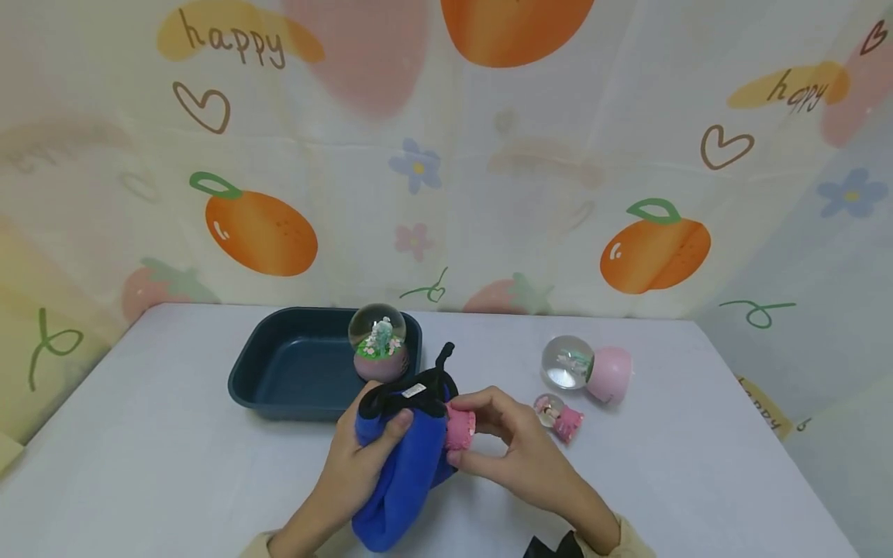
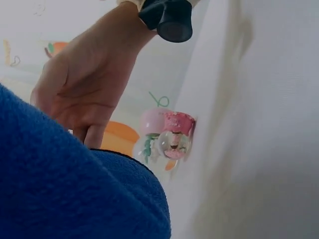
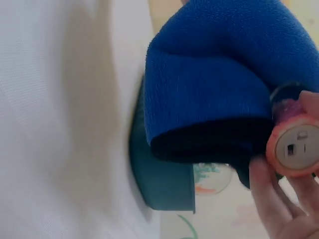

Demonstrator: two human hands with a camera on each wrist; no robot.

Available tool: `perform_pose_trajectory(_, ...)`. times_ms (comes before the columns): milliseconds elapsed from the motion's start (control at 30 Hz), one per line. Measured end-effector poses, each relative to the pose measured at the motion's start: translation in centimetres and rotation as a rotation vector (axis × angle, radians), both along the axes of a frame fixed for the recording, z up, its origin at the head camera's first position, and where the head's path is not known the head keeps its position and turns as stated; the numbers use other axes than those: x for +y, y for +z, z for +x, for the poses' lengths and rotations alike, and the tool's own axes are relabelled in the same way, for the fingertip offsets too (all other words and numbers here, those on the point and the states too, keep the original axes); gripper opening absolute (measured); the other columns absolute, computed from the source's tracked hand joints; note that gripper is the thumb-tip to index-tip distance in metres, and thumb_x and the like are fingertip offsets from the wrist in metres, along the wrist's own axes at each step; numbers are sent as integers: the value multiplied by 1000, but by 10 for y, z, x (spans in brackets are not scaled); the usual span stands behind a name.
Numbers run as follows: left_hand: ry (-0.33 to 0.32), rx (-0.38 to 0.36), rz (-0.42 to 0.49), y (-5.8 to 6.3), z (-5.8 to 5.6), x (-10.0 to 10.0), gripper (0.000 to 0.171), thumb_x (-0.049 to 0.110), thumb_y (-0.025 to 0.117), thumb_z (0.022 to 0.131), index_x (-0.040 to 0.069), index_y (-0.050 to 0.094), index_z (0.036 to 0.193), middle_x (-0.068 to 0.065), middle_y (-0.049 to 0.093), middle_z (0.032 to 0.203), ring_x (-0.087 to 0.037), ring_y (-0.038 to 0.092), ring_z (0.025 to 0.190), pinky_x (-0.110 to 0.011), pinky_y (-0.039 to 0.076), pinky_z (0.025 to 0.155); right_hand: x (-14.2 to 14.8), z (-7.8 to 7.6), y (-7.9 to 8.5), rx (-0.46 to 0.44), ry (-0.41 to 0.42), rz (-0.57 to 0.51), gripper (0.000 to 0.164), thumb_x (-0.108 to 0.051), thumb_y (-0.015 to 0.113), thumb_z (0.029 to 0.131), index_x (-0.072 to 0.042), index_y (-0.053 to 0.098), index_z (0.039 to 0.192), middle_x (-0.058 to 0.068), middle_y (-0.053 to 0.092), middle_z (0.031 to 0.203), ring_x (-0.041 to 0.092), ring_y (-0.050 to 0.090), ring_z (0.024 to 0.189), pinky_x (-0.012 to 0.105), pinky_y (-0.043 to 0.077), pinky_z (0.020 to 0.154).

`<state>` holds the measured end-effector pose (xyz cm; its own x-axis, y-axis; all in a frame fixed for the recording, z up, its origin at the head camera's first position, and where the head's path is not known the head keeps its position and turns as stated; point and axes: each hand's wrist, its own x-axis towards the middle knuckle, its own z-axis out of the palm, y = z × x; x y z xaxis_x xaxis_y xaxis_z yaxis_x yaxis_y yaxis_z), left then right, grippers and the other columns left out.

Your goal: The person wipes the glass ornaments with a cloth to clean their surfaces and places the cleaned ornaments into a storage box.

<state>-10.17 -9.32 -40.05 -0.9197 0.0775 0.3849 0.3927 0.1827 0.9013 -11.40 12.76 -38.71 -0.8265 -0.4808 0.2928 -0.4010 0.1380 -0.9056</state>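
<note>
Above the white table: blue plush cloth with black trim, gripped between thumb and fingers of left hand. Just right of the cloth: small globe with pink base, pinched between thumb and fingertips of right hand. Farther right: small clear globe on scalloped pink base, tipped over. Beyond: larger clear globe with pale-pink base, on its side. Along the far edge, left: dark-teal rectangular tray, with upright clear globe on mauve base at its right end.

your blue cloth looks fuzzy and matt — toward its ten o'clock, the dark tray seems smooth plastic, faintly glossy; toward two o'clock, the larger lying globe shows a clear, glossy dome — its pink base smooth.
</note>
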Motion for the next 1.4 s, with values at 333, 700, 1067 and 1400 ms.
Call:
perform_pose_trajectory(333, -17, -120, 79, 4, 1, -7, 18, 10, 52, 101, 2, 59, 115, 4, 67, 98, -9, 64, 89, -25, 53, 80, 7, -2, 10, -184, 157, -173, 41, 0, 66, 91, 4, 53, 130, 32, 55, 123, 13, 70, 100, 28, 59, 82)
perform_pose_trajectory(700, -232, -61, 27, 5, 3, -6, 65, 7, 76, 86, 16, 40, 139, -7, 57, 131, -14, 59, 112, -28, 51, 94, 8, -6, 11, -214, 120, -124, 36, -5, 60, 96, 7, 54, 129, 32, 59, 121, 11, 70, 100, 27, 58, 82)
perform_pose_trajectory(1067, -177, 216, -97, 3, 3, -3, 61, 4, 81, 78, 11, 47, 128, -4, 65, 115, -11, 61, 101, -27, 51, 88, 7, -5, 6, -241, 178, -116, 35, -7, 56, 99, 9, 53, 130, 30, 62, 117, 8, 68, 90, 25, 58, 78)
perform_pose_trajectory(1400, -217, 303, 20, 3, 0, -5, 36, -4, 71, 84, 7, 57, 116, -3, 60, 103, -13, 56, 95, -25, 46, 88, 12, -6, 5, -231, 278, -135, 37, -7, 53, 101, 8, 49, 134, 35, 61, 122, 10, 69, 101, 25, 57, 84)
